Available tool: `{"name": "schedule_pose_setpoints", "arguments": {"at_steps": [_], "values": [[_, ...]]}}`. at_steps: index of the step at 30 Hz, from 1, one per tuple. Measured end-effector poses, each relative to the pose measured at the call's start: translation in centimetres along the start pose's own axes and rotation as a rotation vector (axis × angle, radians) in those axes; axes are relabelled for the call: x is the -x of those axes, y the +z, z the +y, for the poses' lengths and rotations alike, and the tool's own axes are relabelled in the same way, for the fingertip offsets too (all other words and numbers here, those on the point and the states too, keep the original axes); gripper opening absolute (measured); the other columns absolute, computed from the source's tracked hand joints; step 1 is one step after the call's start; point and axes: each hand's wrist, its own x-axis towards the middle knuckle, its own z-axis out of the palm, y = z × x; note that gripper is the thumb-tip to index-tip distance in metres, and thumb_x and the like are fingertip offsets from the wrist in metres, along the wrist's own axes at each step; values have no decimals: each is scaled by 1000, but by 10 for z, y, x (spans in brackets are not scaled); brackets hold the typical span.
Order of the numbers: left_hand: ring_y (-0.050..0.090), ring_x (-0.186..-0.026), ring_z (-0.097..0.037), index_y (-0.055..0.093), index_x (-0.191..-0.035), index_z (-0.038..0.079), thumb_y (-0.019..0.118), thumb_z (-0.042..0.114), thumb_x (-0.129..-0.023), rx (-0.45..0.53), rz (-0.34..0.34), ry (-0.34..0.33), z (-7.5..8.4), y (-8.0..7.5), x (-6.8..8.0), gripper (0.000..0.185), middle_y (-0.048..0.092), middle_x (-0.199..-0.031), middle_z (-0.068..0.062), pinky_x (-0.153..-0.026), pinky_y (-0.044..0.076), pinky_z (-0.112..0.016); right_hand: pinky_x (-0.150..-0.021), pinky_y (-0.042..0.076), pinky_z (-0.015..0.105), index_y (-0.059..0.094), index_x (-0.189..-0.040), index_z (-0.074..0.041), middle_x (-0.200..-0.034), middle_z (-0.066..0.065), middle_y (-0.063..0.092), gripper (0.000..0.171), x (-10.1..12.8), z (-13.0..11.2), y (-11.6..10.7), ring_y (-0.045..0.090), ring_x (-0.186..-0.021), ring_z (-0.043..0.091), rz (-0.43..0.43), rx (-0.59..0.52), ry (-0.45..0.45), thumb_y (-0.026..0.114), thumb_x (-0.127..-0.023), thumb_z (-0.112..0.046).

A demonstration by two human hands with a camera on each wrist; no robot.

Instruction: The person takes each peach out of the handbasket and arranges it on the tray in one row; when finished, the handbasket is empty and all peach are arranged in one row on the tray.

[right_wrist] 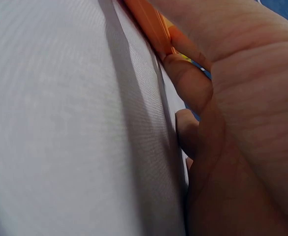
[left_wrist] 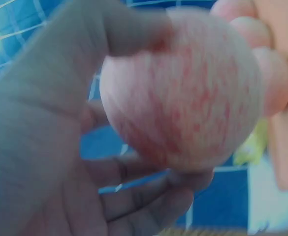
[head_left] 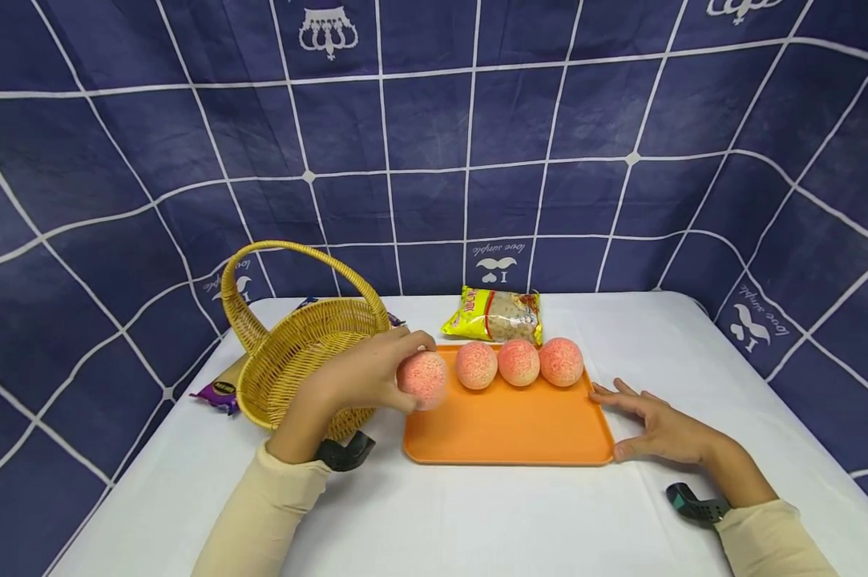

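Note:
My left hand (head_left: 365,373) grips a pink speckled peach (head_left: 422,380) over the left end of the orange tray (head_left: 506,437). In the left wrist view the thumb lies over one side of the peach (left_wrist: 183,93) and the fingers curl around the other. Three more peaches (head_left: 518,362) sit in a row along the tray's far edge. At the tray's right edge rests my right hand (head_left: 664,429), thumb and fingers spread and relaxed. The right wrist view has its fingertips right by the tray's rim (right_wrist: 151,24).
A yellow wicker basket (head_left: 260,385) with a tall handle stands left of the tray, tilted. Behind the tray lies a yellow snack bag (head_left: 502,314). A purple packet (head_left: 220,393) shows partly from behind the basket. Blue checked cloth (head_left: 434,128) hangs around the white table (head_left: 477,521).

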Motion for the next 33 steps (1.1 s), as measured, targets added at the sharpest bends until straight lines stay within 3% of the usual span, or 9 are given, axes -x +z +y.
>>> {"name": "schedule_pose_setpoints", "arguments": {"at_steps": [6, 11, 19, 33], "values": [[58, -83, -18, 57, -123, 16, 85, 27, -72, -51, -20, -57, -1, 29, -24, 59, 55, -100, -3, -74, 52, -33, -105, -8, 76, 52, -148, -13, -158, 21, 33, 81, -1, 2, 1, 0, -145, 58, -3, 11, -4, 89, -75, -19], [58, -77, -20, 56, -126, 14, 87, 27, -74, -111, -27, -141, -7, 40, -34, 62, 54, -101, -7, -72, 52, -36, -105, -10, 76, 52, -148, -14, -159, 20, 32, 81, -2, 2, 1, -2, -145, 57, -5, -1, 11, 89, -76, -20], [60, -81, -24, 52, -134, 10, 85, 30, -79, -150, -93, -244, -13, 47, -52, 68, 58, -107, -13, -75, 53, -39, -105, -9, 76, 52, -148, -15, -159, 19, 32, 82, 0, 0, 0, -2, -146, 57, -1, 2, 17, 89, -75, -20], [57, -101, -26, 48, -139, 9, 79, 27, -82, -64, -228, -417, -24, 47, -70, 67, 59, -117, -14, -90, 49, -42, -106, -9, 75, 53, -148, -15, -159, 18, 33, 81, 0, -1, 0, -1, -146, 56, -3, 3, 11, 89, -75, -20]]}}
